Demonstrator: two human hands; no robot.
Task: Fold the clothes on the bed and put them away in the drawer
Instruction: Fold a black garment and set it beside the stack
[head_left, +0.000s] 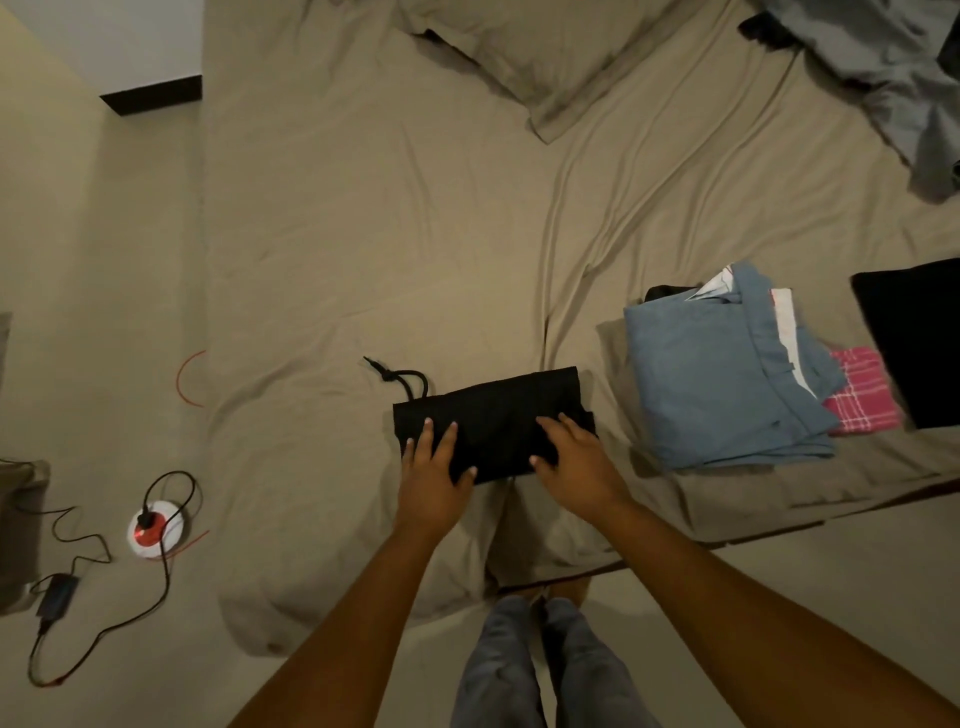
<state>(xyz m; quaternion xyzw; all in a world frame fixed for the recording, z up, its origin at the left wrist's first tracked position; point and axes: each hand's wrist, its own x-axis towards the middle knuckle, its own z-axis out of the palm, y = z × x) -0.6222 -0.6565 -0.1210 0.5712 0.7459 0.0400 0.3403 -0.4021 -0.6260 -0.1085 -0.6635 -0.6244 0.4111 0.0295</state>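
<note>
On the bed (363, 234) — left hand (434, 467), right hand (576, 457) flat on black garment (498, 408).

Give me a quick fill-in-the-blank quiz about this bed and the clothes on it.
The left hand and right hand press on a folded garment coloured ____. Its drawstring lies on the person's ____ side of it. The folded pile's top piece is ____, over a checked pink piece.
Missing: black; left; blue.
</note>
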